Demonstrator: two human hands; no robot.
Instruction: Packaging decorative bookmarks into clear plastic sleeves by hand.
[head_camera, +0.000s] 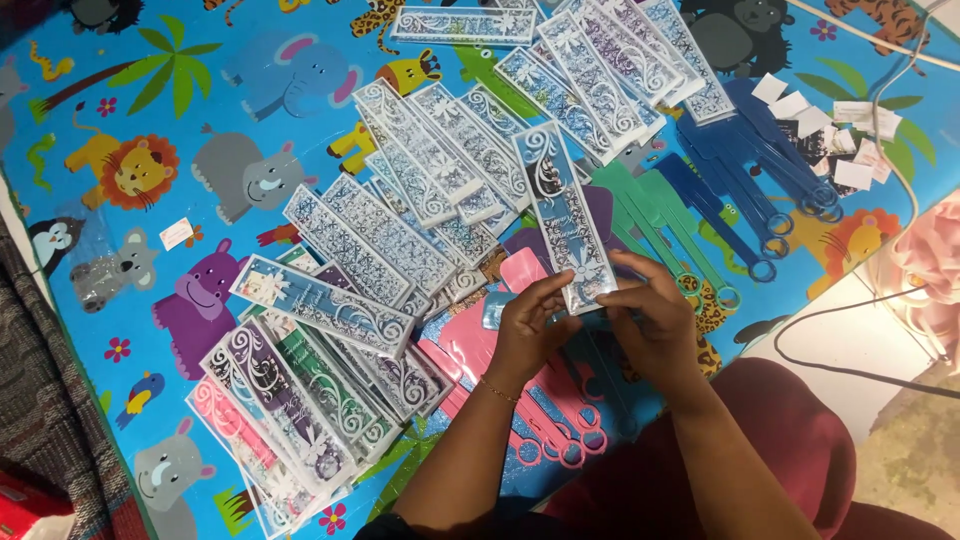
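Both left hand (530, 325) and right hand (655, 315) pinched on packet (563, 210) end, pointing 12 o'clock; probably light, slick, bendy.

- Your fingers (560, 300) cover the bottom end of the clear patterned sleeve (562, 205).
- Just below that sleeve, your hands hide much of the pink cut-outs (470, 350).
- Well left of the sleeve, the lowest packets (270, 490) run off the edge.

— What are the hands doing at the centre of the frame?
— The left hand (528, 322) and right hand (655, 318) pinch the near end of a clear-sleeved blue bookmark (563, 212).
— And around them?
— Similar sleeved bookmarks (350, 240) fan across the animal-print mat (150, 100); blue plastic strips (760, 160) lie upper right.
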